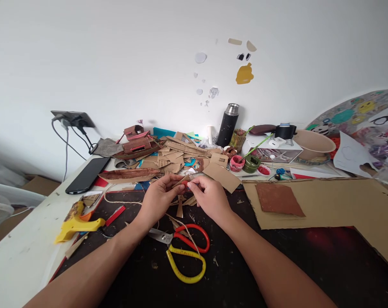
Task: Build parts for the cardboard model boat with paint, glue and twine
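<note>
My left hand and my right hand meet over the dark mat, both pinched on a small cardboard piece held between them. A bit of red shows at the fingertips. A thin string runs leftward from the hands and another strand drops toward the scissors, which lie just below my wrists with one red and one yellow handle. Small cardboard strips lie under my hands.
A yellow glue gun and a red cutter lie at the left, a black phone behind them. A heap of cardboard scraps, paint pots, a black flask and a bowl stand at the back. A large cardboard sheet lies right.
</note>
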A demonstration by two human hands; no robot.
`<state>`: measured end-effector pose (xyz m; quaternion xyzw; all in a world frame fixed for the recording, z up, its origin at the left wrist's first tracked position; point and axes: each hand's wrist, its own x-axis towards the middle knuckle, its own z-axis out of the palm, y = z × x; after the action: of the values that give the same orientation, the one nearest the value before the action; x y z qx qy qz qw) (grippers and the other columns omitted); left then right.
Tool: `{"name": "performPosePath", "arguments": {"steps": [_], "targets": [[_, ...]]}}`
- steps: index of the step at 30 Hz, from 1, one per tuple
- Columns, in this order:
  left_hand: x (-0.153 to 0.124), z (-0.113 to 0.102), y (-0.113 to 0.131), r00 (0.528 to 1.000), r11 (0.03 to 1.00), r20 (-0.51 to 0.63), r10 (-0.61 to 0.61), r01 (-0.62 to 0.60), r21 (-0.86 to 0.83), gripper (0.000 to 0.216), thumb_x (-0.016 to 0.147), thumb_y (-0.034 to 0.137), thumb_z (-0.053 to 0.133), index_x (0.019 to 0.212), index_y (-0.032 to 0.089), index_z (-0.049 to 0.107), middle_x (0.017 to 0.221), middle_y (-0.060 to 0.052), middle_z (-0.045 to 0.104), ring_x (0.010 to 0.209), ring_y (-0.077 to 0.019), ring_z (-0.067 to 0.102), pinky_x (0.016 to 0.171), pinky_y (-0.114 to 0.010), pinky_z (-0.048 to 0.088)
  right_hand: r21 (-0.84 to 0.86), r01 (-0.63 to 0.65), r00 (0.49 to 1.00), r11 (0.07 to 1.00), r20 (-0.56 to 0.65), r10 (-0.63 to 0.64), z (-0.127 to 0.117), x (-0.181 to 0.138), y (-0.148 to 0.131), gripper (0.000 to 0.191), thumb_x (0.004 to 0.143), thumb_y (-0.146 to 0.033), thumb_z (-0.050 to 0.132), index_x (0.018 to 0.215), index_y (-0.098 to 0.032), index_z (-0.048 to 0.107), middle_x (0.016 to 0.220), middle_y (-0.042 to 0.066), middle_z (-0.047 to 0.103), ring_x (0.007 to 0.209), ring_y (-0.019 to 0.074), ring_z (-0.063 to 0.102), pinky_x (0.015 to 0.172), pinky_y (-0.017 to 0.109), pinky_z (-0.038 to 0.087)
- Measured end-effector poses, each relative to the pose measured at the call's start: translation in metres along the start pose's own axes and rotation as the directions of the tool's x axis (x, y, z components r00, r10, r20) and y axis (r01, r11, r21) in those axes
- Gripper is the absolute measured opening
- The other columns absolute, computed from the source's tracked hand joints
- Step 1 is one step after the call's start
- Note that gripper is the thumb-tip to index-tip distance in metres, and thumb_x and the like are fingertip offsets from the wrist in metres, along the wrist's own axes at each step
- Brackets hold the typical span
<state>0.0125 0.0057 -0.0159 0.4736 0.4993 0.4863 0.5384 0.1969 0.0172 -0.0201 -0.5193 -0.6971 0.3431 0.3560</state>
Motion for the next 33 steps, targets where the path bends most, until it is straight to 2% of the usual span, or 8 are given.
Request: {"name": "performPosePath", "arguments": {"steps": [7, 13, 16, 19, 25, 29, 33], "targets": [[-0.0001, 0.0, -0.001, 1.0, 1.0, 0.013, 0.002, -0.001, -0.026, 0.059, 0.062, 0.059, 0.099, 0.099, 0.02, 0.074, 0.103, -0.008, 0.086, 0.1, -0.0302, 0.081, 0.097, -0.044, 0.065, -0.118, 0.072, 0.996, 0.99, -0.037, -0.076, 0.0019, 0.0004, 0.0018, 0.02, 0.103, -0.035, 0.063, 0.093, -0.022, 0.075, 0.079, 0.004, 0.078, 0.064, 0.0191, 0.065, 0.062, 0.03, 0.04], [-0.0004, 0.0003, -0.0014, 1.0, 0.998, 0.024, -0.008, 0.009, -0.06, 0.056, 0.064, 0.055, 0.1, 0.099, 0.02, 0.074, 0.103, -0.008, 0.086, 0.104, -0.0297, 0.081, 0.102, -0.045, 0.063, -0.163, 0.07, 0.996, 0.984, -0.042, -0.078, 0.0022, 0.0006, 0.0004, 0.022, 0.102, -0.037, 0.064, 0.088, -0.022, 0.073, 0.071, 0.002, 0.072, 0.061, 0.0186, 0.06, 0.061, 0.031, 0.037], [0.0017, -0.001, -0.0028, 0.999, 0.992, 0.019, -0.03, 0.032, -0.12, 0.055, 0.063, 0.052, 0.101, 0.098, 0.019, 0.074, 0.098, -0.007, 0.085, 0.097, -0.0278, 0.081, 0.1, -0.045, 0.064, -0.089, 0.055, 0.997, 0.994, -0.045, -0.059, 0.0024, 0.001, 0.0008, 0.024, 0.102, -0.04, 0.063, 0.087, -0.022, 0.072, 0.07, 0.001, 0.071, 0.058, 0.0177, 0.06, 0.059, 0.03, 0.038], [0.0046, -0.003, -0.004, 0.998, 0.98, 0.0, -0.056, 0.055, -0.189, 0.054, 0.062, 0.047, 0.103, 0.097, 0.018, 0.074, 0.096, -0.006, 0.085, 0.09, -0.0246, 0.081, 0.094, -0.041, 0.065, 0.054, 0.01, 1.0, 0.999, -0.026, -0.008, 0.0023, 0.0019, 0.0032, 0.026, 0.103, -0.043, 0.06, 0.09, -0.023, 0.071, 0.066, 0.0, 0.067, 0.052, 0.0169, 0.06, 0.055, 0.029, 0.043], [0.0069, -0.0051, -0.0046, 0.998, 0.965, 0.002, -0.059, 0.058, -0.258, 0.049, 0.062, 0.042, 0.104, 0.094, 0.017, 0.076, 0.096, -0.007, 0.085, 0.09, -0.0216, 0.08, 0.09, -0.036, 0.065, 0.315, -0.066, 0.998, 0.947, 0.039, 0.057, 0.0022, 0.0057, 0.0081, 0.026, 0.102, -0.048, 0.06, 0.103, -0.023, 0.069, 0.057, -0.006, 0.058, 0.044, 0.0156, 0.058, 0.049, 0.027, 0.045], [0.0068, -0.0051, -0.0056, 0.999, 0.975, 0.034, -0.039, 0.046, -0.218, 0.048, 0.064, 0.043, 0.102, 0.095, 0.017, 0.077, 0.096, -0.007, 0.085, 0.087, -0.0226, 0.08, 0.09, -0.037, 0.065, 0.349, -0.077, 0.993, 0.934, 0.109, 0.041, 0.0029, 0.0066, 0.0071, 0.027, 0.1, -0.048, 0.064, 0.107, -0.023, 0.068, 0.056, -0.007, 0.058, 0.043, 0.0143, 0.056, 0.047, 0.025, 0.044], [0.0063, -0.0043, -0.0052, 0.996, 0.981, 0.086, -0.039, 0.055, -0.187, 0.047, 0.065, 0.044, 0.102, 0.096, 0.017, 0.078, 0.093, -0.007, 0.085, 0.085, -0.0223, 0.08, 0.09, -0.036, 0.064, 0.348, -0.092, 0.989, 0.933, 0.139, 0.046, 0.0019, 0.0058, 0.0047, 0.023, 0.099, -0.045, 0.067, 0.102, -0.022, 0.067, 0.055, -0.007, 0.059, 0.041, 0.0131, 0.055, 0.047, 0.024, 0.043]]}}
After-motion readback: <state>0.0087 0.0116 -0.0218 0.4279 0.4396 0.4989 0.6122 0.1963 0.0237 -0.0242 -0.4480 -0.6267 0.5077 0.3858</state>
